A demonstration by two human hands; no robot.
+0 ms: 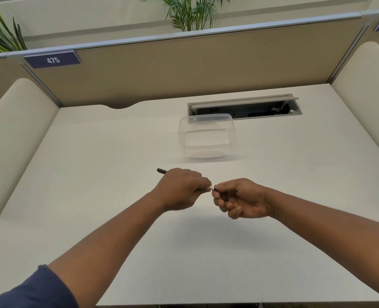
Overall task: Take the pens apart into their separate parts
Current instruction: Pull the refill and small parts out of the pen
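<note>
A: Where is the pen (161,170)?
B: Held above the middle of the desk (95,174), a little toward the near edge. The left hand (181,190) wraps round its barrel, fingers curled; the dark end sticks out past the back of that hand, toward the far left corner.

A: And the right hand (239,198)?
B: It pinches the other end. A small white piece (211,188) shows in the gap between the two hands, and a dark bit sits at the right fingertips just beside it. Whether that bit is a cap or a tip I cannot tell.

A: Anything else on the desk?
B: A clear tub (206,135) stands beyond the hands, nearer the far edge. Behind it, a grey cable hatch (244,106) is set into the top with its flap up.

A: Sleeves?
B: A dark blue sleeve (37,290) on the left arm.
</note>
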